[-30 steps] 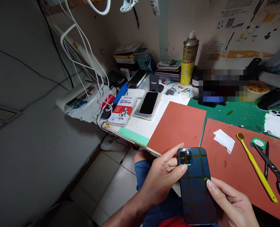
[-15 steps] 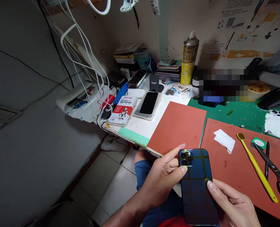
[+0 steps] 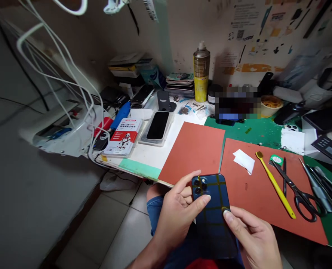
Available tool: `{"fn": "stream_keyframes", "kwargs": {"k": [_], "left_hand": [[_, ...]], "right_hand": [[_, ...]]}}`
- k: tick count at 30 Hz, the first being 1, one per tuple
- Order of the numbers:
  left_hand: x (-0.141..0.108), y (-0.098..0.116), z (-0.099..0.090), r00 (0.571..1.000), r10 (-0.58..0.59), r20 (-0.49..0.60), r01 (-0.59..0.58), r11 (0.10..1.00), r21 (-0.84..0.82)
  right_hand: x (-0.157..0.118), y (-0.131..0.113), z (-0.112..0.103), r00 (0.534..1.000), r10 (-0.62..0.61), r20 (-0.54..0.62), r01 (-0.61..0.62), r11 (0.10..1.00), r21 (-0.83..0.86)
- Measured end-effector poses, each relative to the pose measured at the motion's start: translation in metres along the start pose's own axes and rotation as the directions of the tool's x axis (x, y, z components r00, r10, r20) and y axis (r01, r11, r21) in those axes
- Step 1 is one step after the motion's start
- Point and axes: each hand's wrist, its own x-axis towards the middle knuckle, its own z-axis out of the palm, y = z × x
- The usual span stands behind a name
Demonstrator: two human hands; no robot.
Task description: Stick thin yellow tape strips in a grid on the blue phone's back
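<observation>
A dark blue smartphone point(image 3: 213, 220) is held back side up in front of the bench edge, its camera block at the upper left. Strips of yellowish see-through tape cross its back in a grid. My left hand point(image 3: 180, 209) grips the phone's upper left edge, thumb lying on the back beside the lenses. On the right edge, my right hand point(image 3: 252, 231) pinches the phone with its thumb on the back; the fingers behind it are partly hidden. The phone's screen side faces away from view.
Two reddish-brown mats point(image 3: 194, 149) cover the bench front. On the right one lie white paper pieces point(image 3: 244, 160), a yellow brush point(image 3: 276, 186) and black scissors point(image 3: 297, 194). Another phone point(image 3: 158, 125) rests on a clear case near a battery box point(image 3: 123, 136). A spray can point(image 3: 201, 74) stands behind; white cables point(image 3: 70, 71) hang left.
The view has swung to the right, so bench items appear further left and more tools show at the right. Both hands keep the same hold on the phone.
</observation>
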Motion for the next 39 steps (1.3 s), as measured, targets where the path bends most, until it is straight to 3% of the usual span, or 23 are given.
{"fn": "stream_keyframes", "kwargs": {"k": [6,15,28,39], "left_hand": [[0.001,0.002,0.002,0.995,-0.055,-0.080,0.059,0.997,0.047],[0.001,-0.009,-0.004,0.995,-0.099,-0.011,0.099,0.993,0.061],[-0.003,-0.008,0.009,0.994,-0.082,-0.075,0.091,0.988,0.122],[-0.005,-0.011,0.006,0.997,-0.065,-0.036,0.069,0.991,0.112]], "right_hand": [[-0.002,-0.007,-0.001,0.992,-0.004,0.125,0.003,1.000,0.004],[0.013,-0.039,-0.007,0.972,0.014,0.236,0.000,0.998,-0.061],[0.014,-0.030,-0.013,0.982,0.008,0.188,0.018,0.991,-0.134],[0.011,-0.029,-0.010,0.985,-0.006,0.173,0.022,0.996,-0.091]]}}
